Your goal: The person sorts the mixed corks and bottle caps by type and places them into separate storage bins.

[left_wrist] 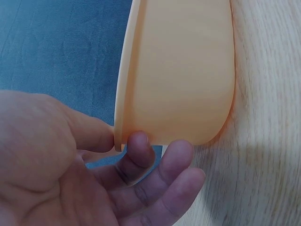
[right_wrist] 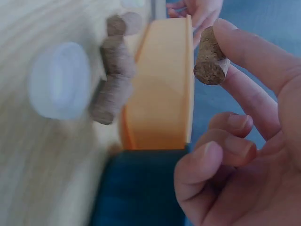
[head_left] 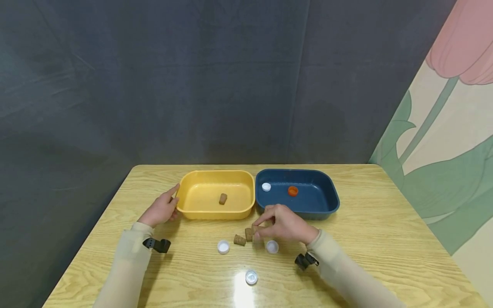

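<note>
My right hand (head_left: 283,224) pinches a cork (right_wrist: 210,59) between thumb and index finger, raised above the table in front of the two bins. Its other fingers curl inward. Below it on the table lie more corks, among them one cork (head_left: 239,240) on its side, with a white bottle cap (head_left: 272,247) nearby. My left hand (head_left: 161,209) grips the left rim of the yellow bin (left_wrist: 183,70), thumb on the rim and fingertips against the outer wall. Inside that bin lies a single cork (head_left: 223,198).
A dark blue bin (head_left: 313,194) stands against the yellow one's right side, holding a white cap (head_left: 266,187) and an orange cap (head_left: 292,191). Another white cap (head_left: 223,247) and a silvery cap (head_left: 251,277) lie on the wooden table (head_left: 369,239). Behind hangs a dark curtain (head_left: 215,85).
</note>
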Tool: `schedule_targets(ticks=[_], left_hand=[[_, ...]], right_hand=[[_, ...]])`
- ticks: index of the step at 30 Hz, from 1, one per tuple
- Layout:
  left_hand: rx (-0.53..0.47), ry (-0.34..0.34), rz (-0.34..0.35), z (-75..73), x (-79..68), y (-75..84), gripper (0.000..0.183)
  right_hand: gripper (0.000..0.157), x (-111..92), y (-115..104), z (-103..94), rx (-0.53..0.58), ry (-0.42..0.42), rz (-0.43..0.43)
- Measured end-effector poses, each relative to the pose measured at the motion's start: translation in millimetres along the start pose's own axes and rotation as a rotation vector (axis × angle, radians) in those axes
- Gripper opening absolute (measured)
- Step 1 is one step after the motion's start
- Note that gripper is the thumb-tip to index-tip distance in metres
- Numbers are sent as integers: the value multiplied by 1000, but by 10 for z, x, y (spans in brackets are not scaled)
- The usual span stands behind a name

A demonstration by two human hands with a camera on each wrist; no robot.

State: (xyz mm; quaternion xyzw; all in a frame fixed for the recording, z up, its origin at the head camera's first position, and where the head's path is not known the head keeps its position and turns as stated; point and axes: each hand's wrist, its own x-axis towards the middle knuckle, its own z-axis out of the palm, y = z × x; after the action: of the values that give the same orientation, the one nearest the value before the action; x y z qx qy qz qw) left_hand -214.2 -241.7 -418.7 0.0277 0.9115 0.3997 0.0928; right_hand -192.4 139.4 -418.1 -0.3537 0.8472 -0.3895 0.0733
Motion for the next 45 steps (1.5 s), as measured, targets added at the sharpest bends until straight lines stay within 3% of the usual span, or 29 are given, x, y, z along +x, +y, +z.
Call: schedule_targets(ticks=[14, 22, 32, 45], left_hand=[[-6, -4, 3, -3, -4, -9, 56], [-3, -3, -4, -3, -2, -6, 56], [-11, -1, -9, -1, -3, 3, 56], [-6, -3, 2, 5, 42, -65, 56]], right_hand=[[21, 196, -144, -161, 24, 0, 36], [15, 368, -201, -186, 21, -6, 63], [16, 705, -260, -285, -37, -29, 49], [13, 1216, -240, -253, -73, -73, 129]])
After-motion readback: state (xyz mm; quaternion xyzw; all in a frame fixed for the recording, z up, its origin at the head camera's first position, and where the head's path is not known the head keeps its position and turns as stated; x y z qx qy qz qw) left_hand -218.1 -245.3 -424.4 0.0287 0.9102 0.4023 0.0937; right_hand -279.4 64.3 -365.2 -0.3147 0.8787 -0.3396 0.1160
